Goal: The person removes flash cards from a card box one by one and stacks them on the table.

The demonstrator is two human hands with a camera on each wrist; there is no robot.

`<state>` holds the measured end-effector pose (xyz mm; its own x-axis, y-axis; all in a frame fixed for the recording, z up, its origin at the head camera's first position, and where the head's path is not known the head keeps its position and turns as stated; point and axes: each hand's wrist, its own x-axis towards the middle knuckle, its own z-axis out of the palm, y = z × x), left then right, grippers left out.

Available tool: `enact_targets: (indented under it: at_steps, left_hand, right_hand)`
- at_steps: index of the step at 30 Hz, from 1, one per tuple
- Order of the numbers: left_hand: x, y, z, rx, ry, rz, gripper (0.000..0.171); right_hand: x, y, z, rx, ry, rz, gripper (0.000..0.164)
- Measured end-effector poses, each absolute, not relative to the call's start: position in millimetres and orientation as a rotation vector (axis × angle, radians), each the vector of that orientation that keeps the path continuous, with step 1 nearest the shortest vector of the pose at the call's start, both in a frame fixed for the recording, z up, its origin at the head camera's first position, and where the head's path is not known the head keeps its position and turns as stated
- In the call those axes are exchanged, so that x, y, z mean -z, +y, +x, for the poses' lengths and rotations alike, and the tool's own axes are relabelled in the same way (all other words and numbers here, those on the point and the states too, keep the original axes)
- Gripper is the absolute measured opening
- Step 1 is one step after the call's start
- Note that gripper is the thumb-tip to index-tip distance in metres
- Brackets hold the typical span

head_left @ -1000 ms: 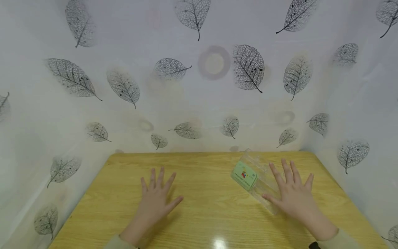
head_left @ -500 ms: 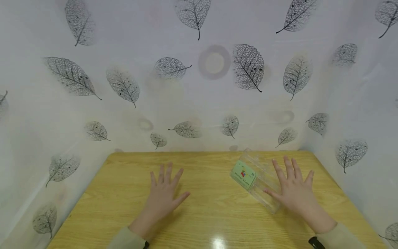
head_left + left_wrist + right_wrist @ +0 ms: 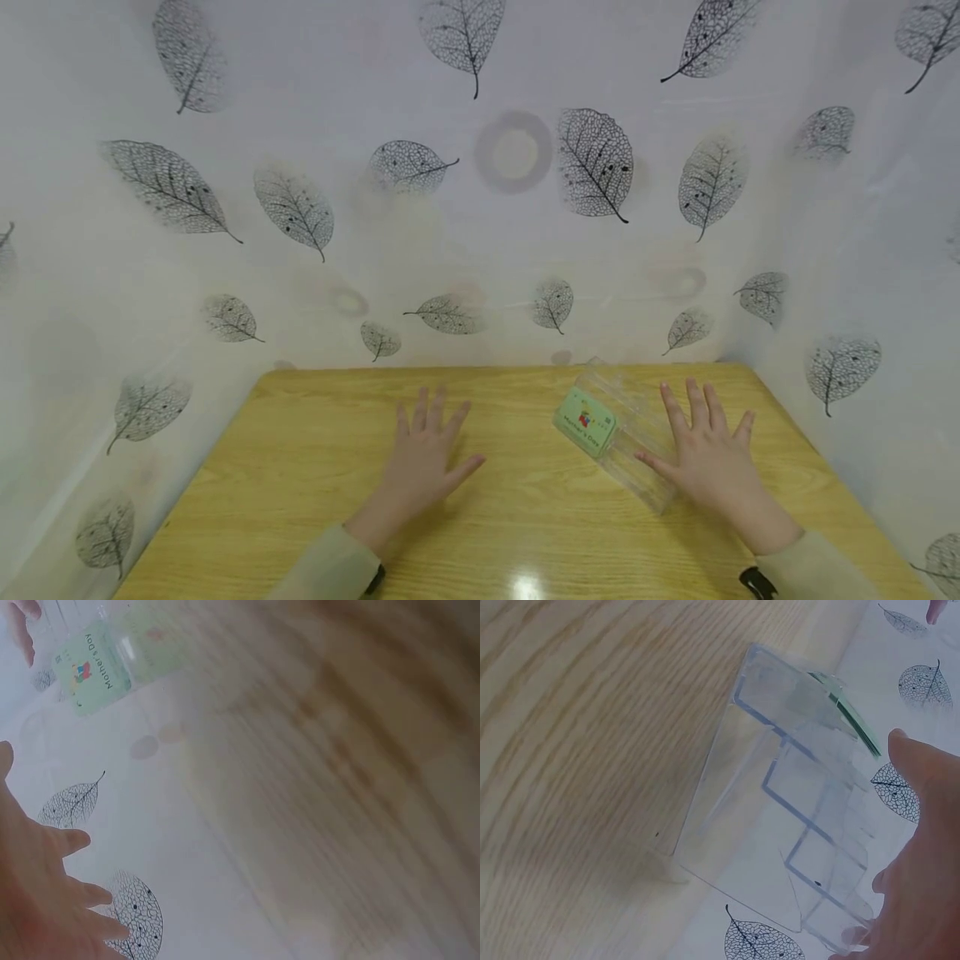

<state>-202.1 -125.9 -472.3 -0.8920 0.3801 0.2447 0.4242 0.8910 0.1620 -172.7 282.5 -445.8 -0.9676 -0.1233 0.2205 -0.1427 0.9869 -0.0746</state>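
Note:
A clear plastic tiered card holder point(image 3: 637, 471) stands at the right of the table, angled. In its left end sits a green card point(image 3: 587, 423) printed "Mother's Day"; several green card edges point(image 3: 851, 716) show side-on in the right wrist view. My right hand point(image 3: 716, 471) is spread at the holder's right side, thumb reaching over its front part. Whether it touches the plastic I cannot tell. My left hand point(image 3: 422, 467) hovers left of the holder with fingers spread, holding nothing; the left wrist view shows its fingers point(image 3: 79, 900) apart from the card.
The wood-grain table point(image 3: 285, 467) has a back edge against a white curtain point(image 3: 330, 108) with dark leaf prints, which also closes in both sides. A light reflection lies near the table's front. Dark bands are on both wrists.
My left hand has moved right, toward the middle of the table, its fingers still spread. My right hand and the card holder have hardly shifted.

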Motion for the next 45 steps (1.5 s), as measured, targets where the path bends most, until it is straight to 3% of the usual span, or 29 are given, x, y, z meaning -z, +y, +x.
enact_targets:
  at_steps: [45]
  left_hand:
    - [471, -62, -231, 0.262, -2.904, -0.790, 0.079]
  right_hand:
    - [457, 273, -181, -0.108, -2.853, 0.314, 0.103]
